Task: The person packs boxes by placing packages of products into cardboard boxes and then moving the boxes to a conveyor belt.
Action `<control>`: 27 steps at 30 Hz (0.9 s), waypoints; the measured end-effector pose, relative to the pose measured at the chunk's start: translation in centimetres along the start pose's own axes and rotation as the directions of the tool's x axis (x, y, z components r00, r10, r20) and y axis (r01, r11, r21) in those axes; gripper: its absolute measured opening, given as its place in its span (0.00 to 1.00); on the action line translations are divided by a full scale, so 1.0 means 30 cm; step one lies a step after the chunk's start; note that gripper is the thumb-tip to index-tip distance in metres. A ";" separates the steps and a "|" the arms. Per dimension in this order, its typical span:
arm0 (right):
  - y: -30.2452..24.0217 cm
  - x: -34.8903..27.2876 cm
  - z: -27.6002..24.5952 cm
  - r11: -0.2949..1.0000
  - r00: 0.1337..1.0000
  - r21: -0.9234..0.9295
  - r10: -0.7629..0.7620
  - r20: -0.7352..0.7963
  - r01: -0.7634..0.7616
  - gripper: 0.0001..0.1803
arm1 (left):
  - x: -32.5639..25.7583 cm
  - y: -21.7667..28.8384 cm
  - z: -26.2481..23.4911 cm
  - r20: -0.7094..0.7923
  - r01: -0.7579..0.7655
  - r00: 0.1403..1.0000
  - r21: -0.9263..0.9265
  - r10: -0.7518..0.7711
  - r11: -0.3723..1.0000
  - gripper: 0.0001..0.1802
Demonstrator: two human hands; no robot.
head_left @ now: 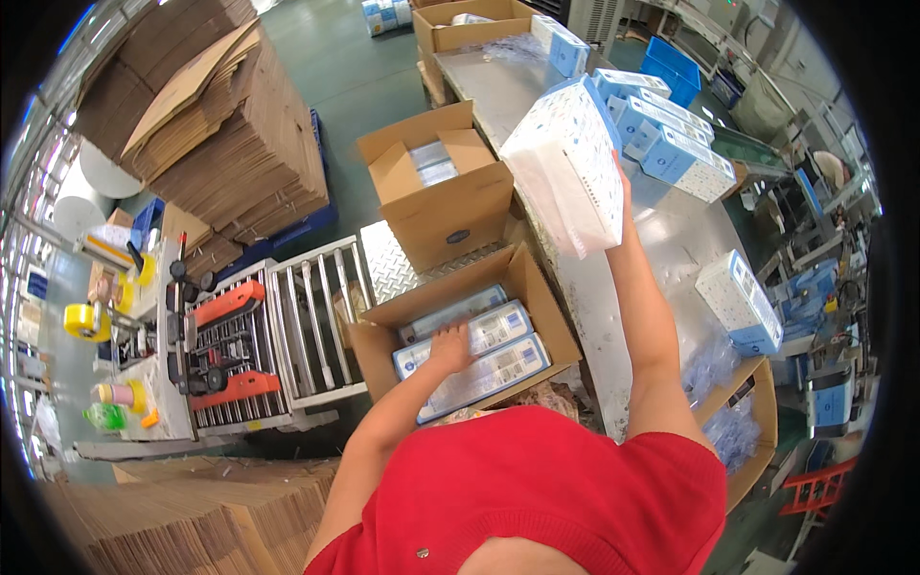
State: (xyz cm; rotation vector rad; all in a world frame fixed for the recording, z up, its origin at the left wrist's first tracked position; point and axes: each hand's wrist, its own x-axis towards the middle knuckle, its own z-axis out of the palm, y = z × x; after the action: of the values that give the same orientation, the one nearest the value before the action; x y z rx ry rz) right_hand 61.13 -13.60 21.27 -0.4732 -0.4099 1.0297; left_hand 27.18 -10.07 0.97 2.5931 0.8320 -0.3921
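My right hand [623, 203] grips a white-and-blue patterned pack [573, 153] and holds it up over the metal table; most of the fingers are hidden behind it. Down in an open cardboard box [539, 287], my left hand [452, 347] lies on the packs with its fingers stretched out, holding nothing. Beneath and beside that hand, blue-and-white packs [489, 377] lie side by side in the box. What lies under them cannot be seen.
Several blue-and-white packs [671, 139] lie on the metal table [671, 230], and one pack [738, 302] stands nearer. Another open carton [450, 206] is beyond my box. A roller conveyor [311, 321] runs left to a taping machine [225, 335]. Flat cardboard stacks [230, 134] rise behind.
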 end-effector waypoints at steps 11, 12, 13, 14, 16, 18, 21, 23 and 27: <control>0.258 -0.273 0.307 0.394 0.978 -0.902 0.031 0.206 0.178 0.34 | -0.414 -0.175 -0.345 -0.462 0.147 0.877 -0.007 -0.134 0.989 0.33; 0.283 -0.278 0.366 0.010 0.863 -0.872 0.138 0.486 0.489 0.37 | -0.467 -0.208 -0.355 -0.538 0.176 0.825 -0.045 -0.172 0.983 0.39; 0.339 -0.270 0.370 0.066 0.780 -0.796 0.165 0.604 0.602 0.37 | -0.511 -0.235 -0.343 -0.574 0.269 0.780 -0.056 -0.251 0.962 0.44; 0.381 -0.258 0.342 -0.125 0.728 -0.736 0.327 0.602 0.665 0.38 | -0.533 -0.270 -0.320 -0.539 0.336 0.774 -0.095 -0.332 0.937 0.47; 0.473 -0.226 0.253 -0.352 0.603 -0.509 0.620 0.502 0.785 0.41 | -0.559 -0.324 -0.263 -0.371 0.303 0.838 -0.296 -0.401 0.906 0.40; 0.607 -0.208 0.061 -0.433 0.596 -0.423 0.681 0.426 0.796 0.38 | -0.558 -0.343 -0.215 -0.090 0.274 0.932 -0.463 -0.352 0.843 0.32; 0.845 -0.191 -0.059 -0.470 0.659 -0.488 0.663 0.355 0.735 0.40 | -0.504 -0.320 -0.130 -0.186 0.031 0.967 -0.589 -0.173 0.807 0.34; 0.946 -0.210 -0.161 -0.494 0.675 -0.529 0.704 0.223 0.690 0.39 | -0.477 -0.212 -0.206 -0.045 0.115 0.985 -0.557 -0.168 0.823 0.46; 0.839 -0.175 -0.211 -0.205 0.613 -0.706 0.689 0.388 0.678 0.27 | -0.349 -0.133 -0.177 0.118 0.069 0.993 -0.358 -0.028 0.931 0.59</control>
State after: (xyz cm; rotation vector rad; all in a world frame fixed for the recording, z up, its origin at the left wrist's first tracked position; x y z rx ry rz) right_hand 44.16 -8.50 1.58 -1.5508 -2.4200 0.5050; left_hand 17.32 -9.91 8.49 2.1935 0.8421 -0.3552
